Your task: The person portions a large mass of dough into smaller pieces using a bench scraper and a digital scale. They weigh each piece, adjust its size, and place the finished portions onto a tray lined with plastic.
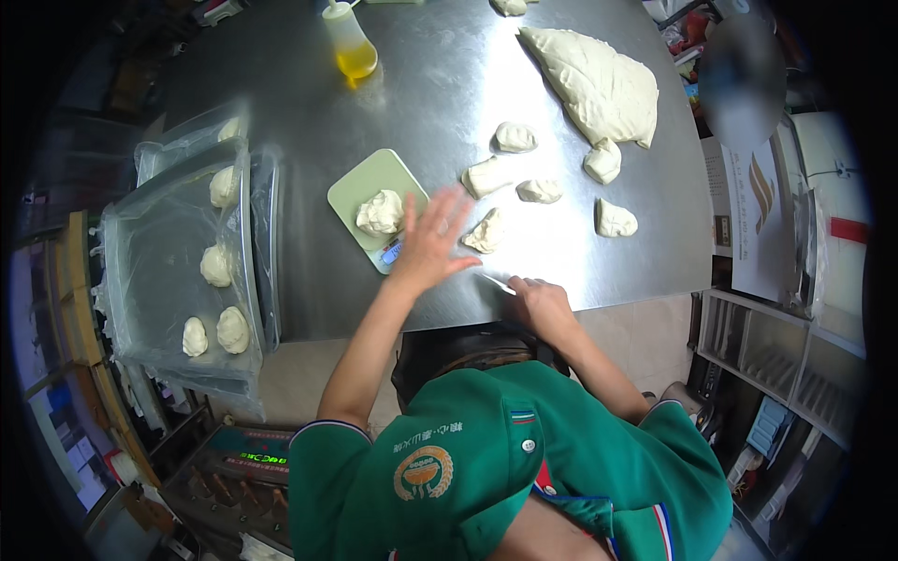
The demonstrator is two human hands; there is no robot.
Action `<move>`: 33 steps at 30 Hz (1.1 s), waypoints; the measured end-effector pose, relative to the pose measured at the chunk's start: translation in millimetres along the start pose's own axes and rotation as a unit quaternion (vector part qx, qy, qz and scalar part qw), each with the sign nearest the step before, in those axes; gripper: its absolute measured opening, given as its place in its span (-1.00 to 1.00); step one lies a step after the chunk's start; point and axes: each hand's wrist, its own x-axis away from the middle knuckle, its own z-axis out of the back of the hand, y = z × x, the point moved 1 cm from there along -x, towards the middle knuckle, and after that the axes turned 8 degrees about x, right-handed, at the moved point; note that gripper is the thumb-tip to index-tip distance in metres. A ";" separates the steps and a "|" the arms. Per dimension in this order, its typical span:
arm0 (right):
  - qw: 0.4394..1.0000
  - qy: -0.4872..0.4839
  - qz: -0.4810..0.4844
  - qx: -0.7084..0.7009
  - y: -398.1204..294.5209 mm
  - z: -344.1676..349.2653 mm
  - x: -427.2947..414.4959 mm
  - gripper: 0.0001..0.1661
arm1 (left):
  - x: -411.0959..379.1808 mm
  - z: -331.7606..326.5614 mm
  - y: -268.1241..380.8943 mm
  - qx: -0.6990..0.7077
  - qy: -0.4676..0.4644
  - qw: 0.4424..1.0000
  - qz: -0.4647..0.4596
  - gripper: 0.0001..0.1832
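A lump of dough [381, 213] rests on a green kitchen scale [365, 175] with a small lit display. Beside it my left hand [435, 245] hovers over the scale's right edge, slightly blurred, fingers spread and holding nothing. Near the table's front edge my right hand [539, 300] grips a thin blade-like tool [497, 282], whose handle is hidden in the fist. A torn dough piece [485, 231] lies between and above the hands. Several cut dough pieces, one of them thick [487, 177], lie farther back. The large dough slab [603, 88] spreads at the back right.
The metal table [302, 280] carries a squeeze bottle of yellow liquid [354, 52] at the back. At its left, a tray lined with plastic film [245, 231] holds several dough lumps [233, 329]. A carton [761, 217] and a wire rack [772, 343] stand beyond the right edge.
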 end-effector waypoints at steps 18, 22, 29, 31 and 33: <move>0.999 -0.032 -0.022 -0.012 1.7 -17.2 -7.1 -0.87 | 14.4 44.9 -95.6 0.134 0.177 0.953 0.207 -0.82; 0.998 -0.052 -0.032 -0.021 3.9 -15.9 -9.2 -0.86 | 73.6 90.9 -49.9 0.123 0.335 0.902 0.243 -0.84; 0.998 -0.043 -0.027 -0.030 8.6 -20.8 -5.5 -0.84 | 163.3 43.2 -71.0 -0.209 0.111 0.913 0.333 -0.39; 0.999 -0.032 -0.016 -0.032 7.2 -20.4 -9.4 -0.85 | 125.7 59.2 -122.1 -0.186 0.183 0.883 0.391 -0.46; 0.998 -0.039 -0.028 -0.031 1.3 -14.2 -12.2 -0.83 | 108.6 57.9 -136.0 -0.102 0.164 0.908 0.373 -0.52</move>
